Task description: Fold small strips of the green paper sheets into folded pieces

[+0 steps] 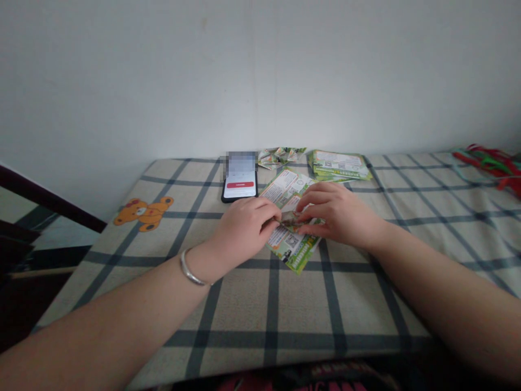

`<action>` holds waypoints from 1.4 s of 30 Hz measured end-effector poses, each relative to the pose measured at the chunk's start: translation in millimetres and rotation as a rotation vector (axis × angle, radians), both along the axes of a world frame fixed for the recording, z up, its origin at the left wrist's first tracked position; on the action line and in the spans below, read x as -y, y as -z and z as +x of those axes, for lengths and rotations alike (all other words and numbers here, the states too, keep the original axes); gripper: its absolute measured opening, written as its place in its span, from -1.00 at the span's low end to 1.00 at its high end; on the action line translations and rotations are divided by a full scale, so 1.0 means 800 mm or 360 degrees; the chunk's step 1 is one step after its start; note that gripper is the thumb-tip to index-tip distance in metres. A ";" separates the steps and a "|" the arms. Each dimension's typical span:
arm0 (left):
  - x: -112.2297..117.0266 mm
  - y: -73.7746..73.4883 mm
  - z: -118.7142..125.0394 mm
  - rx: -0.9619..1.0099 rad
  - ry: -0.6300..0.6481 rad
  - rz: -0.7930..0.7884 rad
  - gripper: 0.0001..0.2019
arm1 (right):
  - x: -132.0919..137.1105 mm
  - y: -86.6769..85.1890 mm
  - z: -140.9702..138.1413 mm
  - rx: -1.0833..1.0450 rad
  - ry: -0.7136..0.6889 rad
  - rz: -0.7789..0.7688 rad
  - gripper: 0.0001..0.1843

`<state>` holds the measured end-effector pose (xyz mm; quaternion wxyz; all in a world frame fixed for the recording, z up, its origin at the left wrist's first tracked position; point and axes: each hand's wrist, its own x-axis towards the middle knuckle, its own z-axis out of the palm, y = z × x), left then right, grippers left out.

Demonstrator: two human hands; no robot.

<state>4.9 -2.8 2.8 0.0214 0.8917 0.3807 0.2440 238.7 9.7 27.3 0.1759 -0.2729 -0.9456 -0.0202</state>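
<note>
My left hand (251, 224), with a silver bangle on the wrist, pinches the left end of a small folded paper leaflet (290, 218). Fingers of my right hand (331, 212) are closed on the right side of that same folded paper, covering part of it. Beneath both hands lies a flat printed leaflet (296, 255), green and white with text and a square code, set at a slant on the cloth. Just behind it are several folded paper pieces (280, 156) and a stack of similar flat leaflets (340, 163).
A phone (240, 185) with a lit screen rests left of the folded pieces. The checked tablecloth (240, 304) carries an orange bear picture (144, 213). Red and green strands (494, 165) lie at the far right. A pale wall (260, 76) stands behind the table.
</note>
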 end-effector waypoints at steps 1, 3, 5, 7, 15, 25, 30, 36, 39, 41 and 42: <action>0.000 0.000 0.000 0.0009 -0.0014 -0.0001 -0.92 | -0.001 -0.001 0.002 0.0007 -0.0024 0.0015 -0.75; -0.001 0.001 -0.001 0.0011 -0.0042 0.0003 -0.93 | -0.002 -0.002 0.004 0.0002 -0.0056 0.0049 -0.75; 0.000 0.001 -0.001 -0.0020 -0.0086 0.0033 -0.93 | -0.002 -0.002 0.003 0.0018 -0.0067 0.0078 -0.79; 0.002 0.001 0.000 -0.0088 -0.0145 0.0089 -0.91 | -0.001 -0.002 0.002 0.0044 -0.0042 0.0115 -0.83; 0.009 -0.004 0.002 -0.0158 -0.0093 0.0223 -0.91 | 0.003 -0.003 -0.003 0.0117 0.0021 0.0017 -0.85; 0.001 -0.001 -0.001 0.0112 -0.0042 0.0086 -0.80 | 0.006 0.002 -0.010 -0.0191 0.0059 -0.0332 -0.92; 0.002 -0.001 0.000 0.0016 -0.0013 0.0070 -0.79 | 0.003 0.016 -0.018 -0.0198 0.0135 -0.0473 -0.89; 0.001 -0.001 -0.001 -0.0090 -0.0019 0.0070 -0.78 | 0.002 0.023 -0.023 -0.0174 0.0179 -0.0436 -0.87; 0.000 0.000 -0.001 -0.0116 -0.0049 0.0052 -0.76 | 0.003 0.025 -0.025 -0.0166 0.0230 -0.0405 -0.88; -0.001 0.002 -0.002 -0.0139 -0.0074 0.0039 -0.75 | 0.002 0.027 -0.026 -0.0154 0.0262 -0.0386 -0.87; -0.001 0.003 -0.002 -0.0142 -0.0083 0.0035 -0.76 | 0.002 0.028 -0.027 -0.0147 0.0265 -0.0372 -0.86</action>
